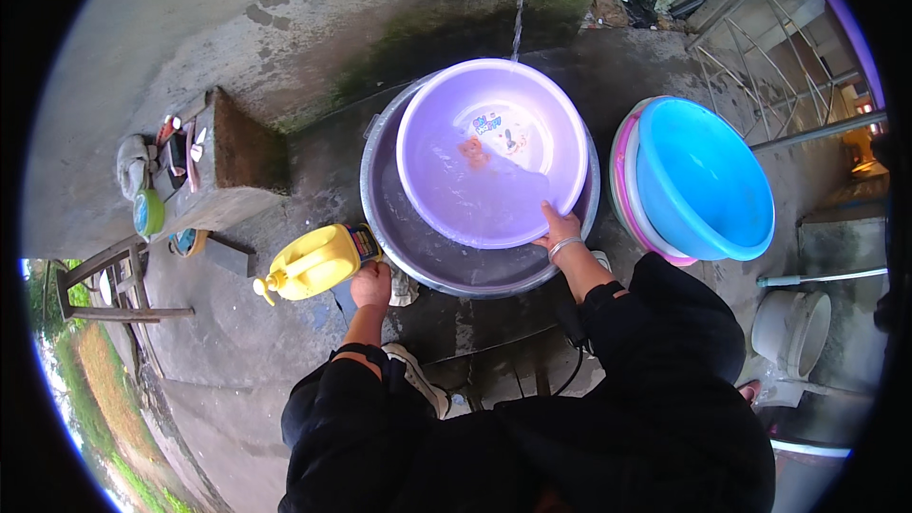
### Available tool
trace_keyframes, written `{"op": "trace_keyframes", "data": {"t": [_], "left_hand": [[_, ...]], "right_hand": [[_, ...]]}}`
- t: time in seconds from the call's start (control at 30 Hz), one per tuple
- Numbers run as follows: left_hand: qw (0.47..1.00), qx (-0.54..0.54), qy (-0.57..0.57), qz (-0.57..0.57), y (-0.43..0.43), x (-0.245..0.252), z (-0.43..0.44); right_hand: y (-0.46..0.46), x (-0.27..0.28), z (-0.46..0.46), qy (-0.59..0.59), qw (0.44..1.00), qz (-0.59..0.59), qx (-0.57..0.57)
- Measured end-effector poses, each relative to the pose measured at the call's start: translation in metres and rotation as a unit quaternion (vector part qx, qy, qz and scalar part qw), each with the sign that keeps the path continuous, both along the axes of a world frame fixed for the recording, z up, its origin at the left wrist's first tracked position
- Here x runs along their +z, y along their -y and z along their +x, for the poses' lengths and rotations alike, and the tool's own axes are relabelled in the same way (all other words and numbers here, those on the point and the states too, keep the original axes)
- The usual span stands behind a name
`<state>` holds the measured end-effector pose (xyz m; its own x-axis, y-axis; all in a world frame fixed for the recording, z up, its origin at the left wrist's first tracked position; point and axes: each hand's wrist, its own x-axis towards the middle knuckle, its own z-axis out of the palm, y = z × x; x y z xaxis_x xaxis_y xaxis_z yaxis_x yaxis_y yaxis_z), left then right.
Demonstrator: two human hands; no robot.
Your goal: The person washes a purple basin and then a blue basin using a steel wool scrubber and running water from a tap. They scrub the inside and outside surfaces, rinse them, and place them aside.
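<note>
My right hand (559, 230) grips the near rim of a purple plastic basin (434, 178), thumb on the inside. The basin is tilted and holds some water; its bottom bears writing and a printed picture. It sits over a large metal basin (456, 260). A stream of water (522, 7) falls from above to the purple basin's far rim. My left hand (371, 286) hangs with curled fingers between the metal basin's left edge and a yellow pump jug (317, 260). Its fingertips are hidden, so whether they touch anything is unclear.
Right of the metal basin, a blue plastic basin (705, 178) leans on pink and white ones. A concrete block (249, 149) by the wall holds brushes and a grey cloth (132, 165). A wooden frame (132, 285) stands left, a white bucket (791, 331) right. The concrete floor (235, 342) looks wet.
</note>
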<state>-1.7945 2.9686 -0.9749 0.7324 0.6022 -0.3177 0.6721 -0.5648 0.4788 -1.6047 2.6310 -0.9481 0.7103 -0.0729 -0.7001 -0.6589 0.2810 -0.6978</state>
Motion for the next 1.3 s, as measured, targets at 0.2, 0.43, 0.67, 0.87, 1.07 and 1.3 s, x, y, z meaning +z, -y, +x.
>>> {"op": "trace_keyframes", "data": {"t": [0.2,0.43,0.67,0.87,1.07,1.3], "left_hand": [[0.971,0.047,-0.232,0.020,0.035,-0.044,0.015],[0.848,-0.326,-0.416,-0.035,-0.014,0.006,0.032],[0.892,-0.333,-0.275,-0.133,-0.010,0.177,0.066],[0.943,-0.225,-0.120,-0.213,0.067,0.193,0.106],[0.925,-0.310,0.035,-0.217,0.167,0.104,0.149],[0.865,-0.494,-0.090,0.012,0.165,0.030,0.157]], "right_hand": [[0.001,-0.005,0.000,-0.035,0.994,0.102,-0.013],[-0.002,-0.007,-0.002,-0.022,0.997,0.074,0.014],[-0.004,-0.004,-0.003,0.021,0.998,0.066,-0.011],[-0.005,0.001,-0.006,0.246,0.967,-0.068,0.008],[-0.009,0.011,-0.006,0.077,0.994,0.021,0.073],[-0.014,0.036,0.014,0.117,0.987,-0.113,0.012]]}}
